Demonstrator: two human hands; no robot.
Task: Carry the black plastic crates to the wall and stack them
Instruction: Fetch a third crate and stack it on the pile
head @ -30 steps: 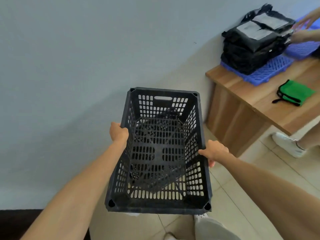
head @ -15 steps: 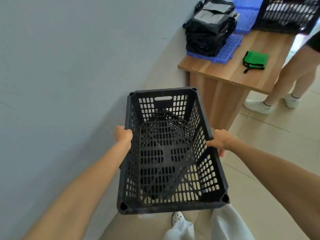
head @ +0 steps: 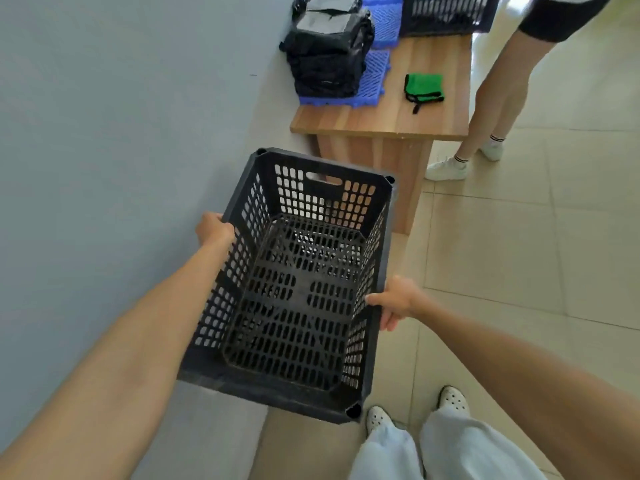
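The left hand [head: 214, 229] and right hand [head: 398, 299] each curl round a long rim of one crate [head: 298, 299], held above the floor [head: 519, 254] beside the wall [head: 104, 133]. A second crate [head: 446, 12] stands on the counter [head: 381, 116].

Matt perforated plastic crate [head: 298, 292], wood-grain table [head: 381, 119]

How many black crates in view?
2. One crate held by left hand and right hand beside the wall; another crate on the table, cropped at top. Others may be hidden.
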